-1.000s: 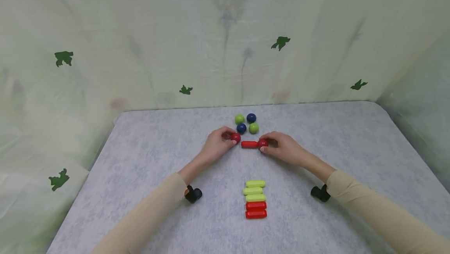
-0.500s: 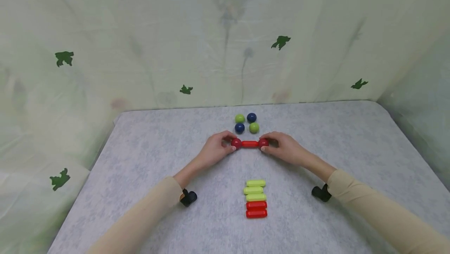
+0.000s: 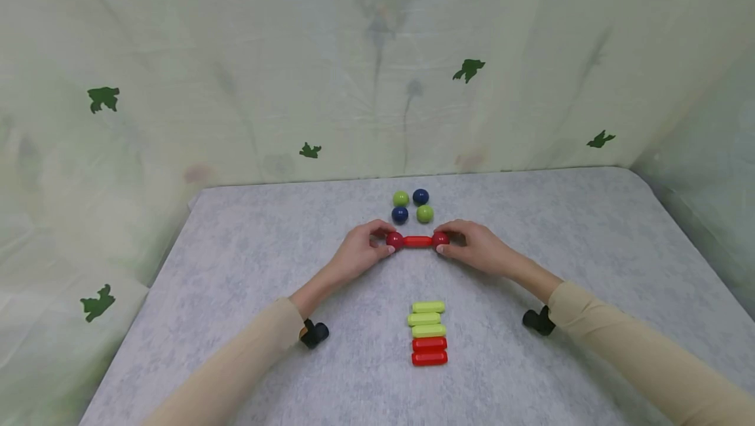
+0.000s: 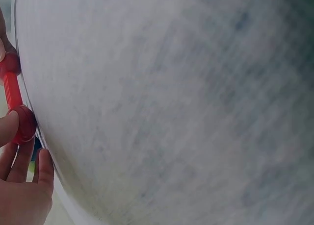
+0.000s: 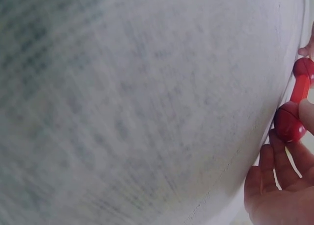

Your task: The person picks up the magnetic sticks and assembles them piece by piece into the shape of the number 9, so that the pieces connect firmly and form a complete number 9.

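Between left ball (image 3: 396,240) and right ball (image 3: 441,240): red rod (image 3: 418,242), long axis running left to right, ends touching both balls.
Left hand (image 3: 358,248): thumb and fingers pinching left ball.
Right hand (image 3: 478,248): thumb and fingers pinching right ball.
Nearer hand: neither; rod about midway.

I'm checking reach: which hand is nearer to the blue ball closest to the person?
Left. The left hand, pinching a red ball, is just left and in front of that blue ball; the right hand, pinching the other red ball, is farther off to its right.
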The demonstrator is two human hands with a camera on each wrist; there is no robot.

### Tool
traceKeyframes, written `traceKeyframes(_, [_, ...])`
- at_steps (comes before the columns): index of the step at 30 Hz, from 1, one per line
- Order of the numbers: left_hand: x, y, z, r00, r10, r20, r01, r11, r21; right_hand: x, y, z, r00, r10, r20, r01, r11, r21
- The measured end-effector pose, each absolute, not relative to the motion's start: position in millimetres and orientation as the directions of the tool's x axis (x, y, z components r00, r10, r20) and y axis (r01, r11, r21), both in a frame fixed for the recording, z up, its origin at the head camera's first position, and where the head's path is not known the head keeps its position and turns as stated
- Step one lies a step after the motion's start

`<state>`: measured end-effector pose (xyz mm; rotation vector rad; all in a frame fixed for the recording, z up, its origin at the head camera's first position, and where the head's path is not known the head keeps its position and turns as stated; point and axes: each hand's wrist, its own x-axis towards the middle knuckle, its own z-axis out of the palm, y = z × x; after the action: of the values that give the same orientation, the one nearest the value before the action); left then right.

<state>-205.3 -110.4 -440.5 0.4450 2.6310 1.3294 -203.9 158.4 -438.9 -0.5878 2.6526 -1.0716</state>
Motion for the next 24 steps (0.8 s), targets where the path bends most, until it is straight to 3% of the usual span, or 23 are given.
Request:
traceKeyframes(10, [-194.8, -118.4, -433.4, -0.932, 0.362, 0.001, 0.214, 0.549, 0.808, -204.5, 157.8, -436.9, -0.896, -0.44, -0.064, -0.271, 0.654, -0.706])
traceKeyframes(18, [-170.3, -109.4, -426.3, -0.922, 0.332, 0.199, 0.355, 0.521, 0.776, -204.1, 158.3, -437.4, -0.899, -0.434, -0.064, -0.27, 0.664, -0.698])
traceKeyframes(24, [-145.1, -94.6, -424.8, -0.874, 0.473, 0.115, 0.379, 0.513, 0.77, -203.7, 159.2, -436.4, -0.9, -0.431, -0.067, -0.266, 0.663, -0.699])
